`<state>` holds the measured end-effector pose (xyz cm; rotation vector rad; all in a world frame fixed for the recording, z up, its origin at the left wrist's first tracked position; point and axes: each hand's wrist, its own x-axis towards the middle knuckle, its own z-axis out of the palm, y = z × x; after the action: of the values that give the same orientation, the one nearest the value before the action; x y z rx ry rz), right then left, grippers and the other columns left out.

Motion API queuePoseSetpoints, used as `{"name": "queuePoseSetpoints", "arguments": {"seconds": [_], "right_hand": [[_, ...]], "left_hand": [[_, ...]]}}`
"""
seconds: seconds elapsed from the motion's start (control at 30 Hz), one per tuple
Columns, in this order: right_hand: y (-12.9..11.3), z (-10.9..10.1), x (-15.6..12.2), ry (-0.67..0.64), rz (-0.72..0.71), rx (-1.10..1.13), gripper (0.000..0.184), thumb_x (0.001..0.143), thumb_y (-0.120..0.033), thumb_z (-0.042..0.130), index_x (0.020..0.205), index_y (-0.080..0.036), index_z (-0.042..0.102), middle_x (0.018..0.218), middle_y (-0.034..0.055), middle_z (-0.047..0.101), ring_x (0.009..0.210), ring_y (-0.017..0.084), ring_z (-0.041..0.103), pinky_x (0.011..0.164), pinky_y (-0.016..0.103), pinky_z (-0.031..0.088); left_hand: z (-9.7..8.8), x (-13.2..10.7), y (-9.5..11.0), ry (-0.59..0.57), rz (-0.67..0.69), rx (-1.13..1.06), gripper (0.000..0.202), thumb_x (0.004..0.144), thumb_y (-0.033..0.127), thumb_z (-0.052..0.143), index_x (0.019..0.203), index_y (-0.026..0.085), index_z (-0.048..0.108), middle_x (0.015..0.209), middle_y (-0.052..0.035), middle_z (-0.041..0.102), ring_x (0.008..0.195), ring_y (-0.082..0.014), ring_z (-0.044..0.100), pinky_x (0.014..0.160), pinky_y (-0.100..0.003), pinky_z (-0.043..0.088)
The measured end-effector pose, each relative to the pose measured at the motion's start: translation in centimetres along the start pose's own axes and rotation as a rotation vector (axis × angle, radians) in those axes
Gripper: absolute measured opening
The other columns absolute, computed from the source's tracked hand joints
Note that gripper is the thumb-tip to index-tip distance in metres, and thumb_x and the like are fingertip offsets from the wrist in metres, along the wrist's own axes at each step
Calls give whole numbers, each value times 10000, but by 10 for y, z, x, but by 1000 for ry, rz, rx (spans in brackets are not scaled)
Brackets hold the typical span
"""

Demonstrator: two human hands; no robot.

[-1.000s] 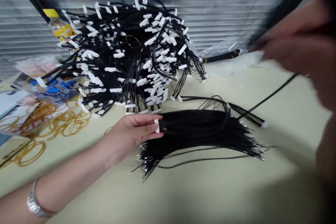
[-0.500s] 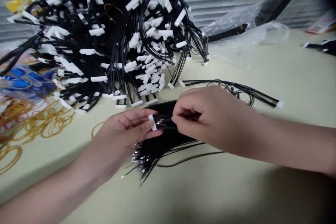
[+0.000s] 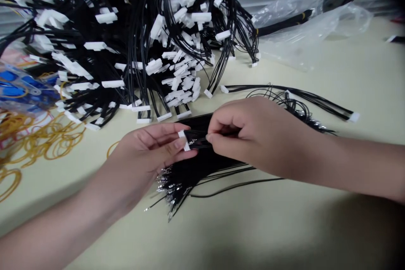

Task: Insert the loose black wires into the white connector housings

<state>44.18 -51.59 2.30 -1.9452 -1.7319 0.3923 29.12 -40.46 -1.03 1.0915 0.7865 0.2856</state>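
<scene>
At centre, left hand (image 3: 148, 148) pinches white plastic connector (image 3: 184, 136), right hand (image 3: 253, 130) thin black wires (image 3: 201, 140): probably limp, hold near metal tips (image 3: 192, 141).

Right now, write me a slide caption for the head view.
Left hand holds a white connector and right hand pinches black wiring beside it, near a heap of cables.

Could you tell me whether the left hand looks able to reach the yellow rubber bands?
Probably yes: the left hand is near the yellow rubber bands, and nothing appears to stand between them, though it holds a white connector, which may need releasing first.
</scene>
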Motion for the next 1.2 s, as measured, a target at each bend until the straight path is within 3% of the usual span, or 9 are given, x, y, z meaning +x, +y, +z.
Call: {"name": "queuePoseSetpoints", "arguments": {"seconds": [0.73, 1.0, 1.2], "right_hand": [[-2, -2, 1, -127, 118, 91, 228, 774, -225, 527, 573, -136, 589, 406, -59, 410, 344, -2, 289, 328, 154, 209], [-3, 2, 1, -82, 77, 42, 200, 763, -213, 538, 581, -144, 588, 515, -58, 525, 433, 5, 399, 403, 171, 270], [0, 6, 0, -18, 13, 57, 192, 761, -188, 534, 581, -141, 581, 524, -71, 518, 456, -8, 406, 416, 163, 283]], "left_hand": [[7, -3, 2, 40, 1, -14, 210, 558, 121, 767, 751, 156, 693, 687, -17, 673, 632, -119, 659, 588, -136, 565], [2, -2, -1, -13, 6, -8, 179, 600, 142, 767, 761, 174, 695, 702, 1, 675, 640, -109, 662, 620, -128, 567], [2, -2, 1, -23, 8, -10, 174, 614, 137, 756, 775, 164, 696, 731, -9, 679, 647, -111, 662, 616, -127, 567]]}}
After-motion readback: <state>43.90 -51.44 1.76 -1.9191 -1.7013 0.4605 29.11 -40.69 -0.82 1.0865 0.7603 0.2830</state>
